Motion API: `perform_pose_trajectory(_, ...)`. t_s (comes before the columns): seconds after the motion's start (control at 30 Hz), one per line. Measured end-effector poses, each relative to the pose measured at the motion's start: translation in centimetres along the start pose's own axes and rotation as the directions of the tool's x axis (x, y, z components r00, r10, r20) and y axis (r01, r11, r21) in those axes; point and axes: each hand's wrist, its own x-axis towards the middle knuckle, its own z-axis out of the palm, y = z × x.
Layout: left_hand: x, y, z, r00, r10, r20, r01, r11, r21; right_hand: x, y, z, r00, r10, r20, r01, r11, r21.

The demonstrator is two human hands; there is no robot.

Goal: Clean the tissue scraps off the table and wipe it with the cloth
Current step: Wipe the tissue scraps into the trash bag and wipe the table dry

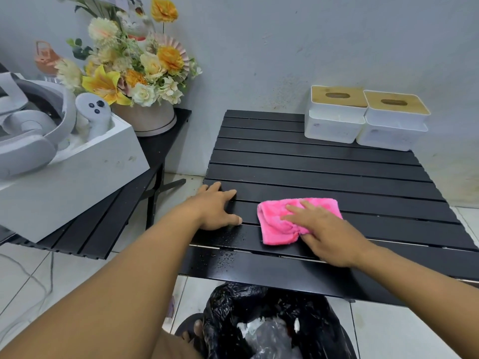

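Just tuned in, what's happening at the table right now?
A person is wiping the black slatted table. The right hand presses flat on a pink cloth; the left hand rests on the table's left edge. No scraps show on the table; white scraps lie in the black bag below. Water drops sit near the front edge.

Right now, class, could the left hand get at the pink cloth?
Probably yes. The left hand rests on the table beside the pink cloth, only bare slats between them; the right hand covers just the cloth's right part.

Head view looks down, close over the table [311,174]
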Motion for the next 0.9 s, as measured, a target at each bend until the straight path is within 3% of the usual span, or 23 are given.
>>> perform_pose_trajectory(0.07,-0.3,-0.4,-0.2,1.0,-0.027,-0.008,0.027,0.998,-0.06,0.2,1.0,-0.7,0.999,0.026,-0.021,-0.027,0.999,-0.038)
perform_pose_trajectory(0.13,-0.6,-0.7,-0.3,0.999,-0.041,-0.012,0.039,0.993,-0.114,1.0,2.5,-1.6,0.984,0.149,-0.101,-0.153,0.988,-0.033)
perform_pose_trajectory(0.3,-1.3,-1.6,-0.6,0.998,-0.053,-0.022,0.046,0.967,-0.25,3.2,3.4,-1.9,0.882,0.41,-0.231,-0.422,0.906,-0.006)
perform_pose_trajectory(0.37,-1.3,-1.9,-0.8,0.998,-0.055,-0.042,0.041,0.958,-0.285,3.8,2.5,-1.4,0.882,0.41,-0.231,-0.422,0.907,-0.003)
perform_pose_trajectory(0.53,-1.1,-2.0,-0.8,0.997,-0.047,-0.056,0.029,0.956,-0.292,4.8,-0.3,0.1,0.969,0.195,-0.149,-0.198,0.98,-0.007)
perform_pose_trajectory(0.67,-0.7,-2.0,-0.6,0.996,-0.053,-0.076,0.03,0.959,-0.282,5.4,-0.7,0.5,0.995,0.083,-0.05,-0.085,0.995,-0.042)
perform_pose_trajectory(0.8,-0.5,-1.9,-0.4,0.992,-0.064,-0.108,0.029,0.952,-0.304,6.7,0.8,-0.8,0.974,0.196,-0.116,-0.2,0.979,-0.03)
perform_pose_trajectory(0.9,-0.4,-1.8,-0.2,0.992,-0.064,-0.113,0.027,0.954,-0.299,8.1,2.1,-1.7,0.911,0.345,-0.227,-0.358,0.934,-0.017)
